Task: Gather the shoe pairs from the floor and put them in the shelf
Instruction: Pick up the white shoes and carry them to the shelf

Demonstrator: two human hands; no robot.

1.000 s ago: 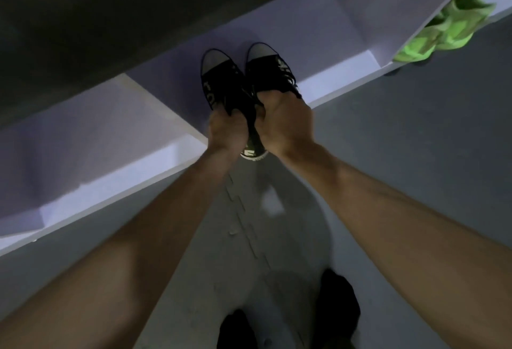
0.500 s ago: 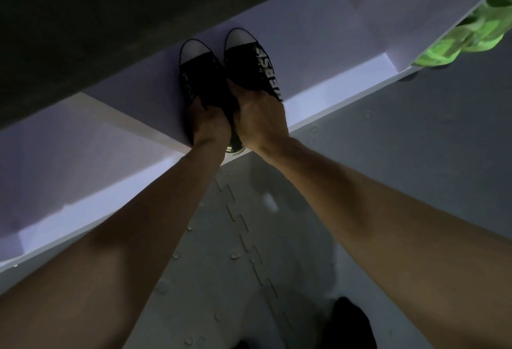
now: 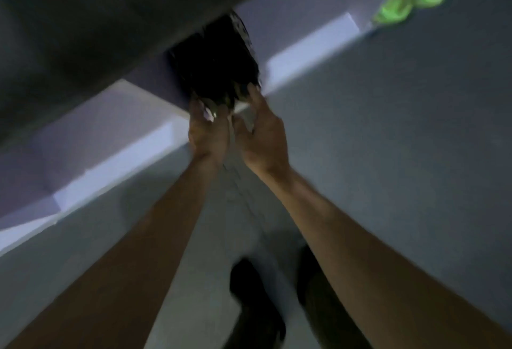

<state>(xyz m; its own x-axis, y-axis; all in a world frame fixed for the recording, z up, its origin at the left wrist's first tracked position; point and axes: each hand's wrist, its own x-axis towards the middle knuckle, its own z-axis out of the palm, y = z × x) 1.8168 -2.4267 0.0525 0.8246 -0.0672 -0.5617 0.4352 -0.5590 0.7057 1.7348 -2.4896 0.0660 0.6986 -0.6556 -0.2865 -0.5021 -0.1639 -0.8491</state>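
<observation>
The frame is blurred by motion. A pair of black sneakers (image 3: 214, 66) sits side by side inside a compartment of the pale shelf (image 3: 313, 44), toes pointing in. My left hand (image 3: 207, 129) is at the heels with its fingertips touching the left shoe. My right hand (image 3: 263, 129) has its fingers spread, the tips just at the right shoe's heel. Neither hand grips a shoe.
A bright green pair of shoes (image 3: 407, 2) fills the compartment to the upper right. A white divider (image 3: 133, 88) separates the empty compartment on the left. Grey foam floor tiles (image 3: 388, 141) lie in front, with my dark feet (image 3: 255, 298) below.
The black sneakers have gone deeper into the compartment. Both hands have let go of them and drawn back toward me, fingers now apart.
</observation>
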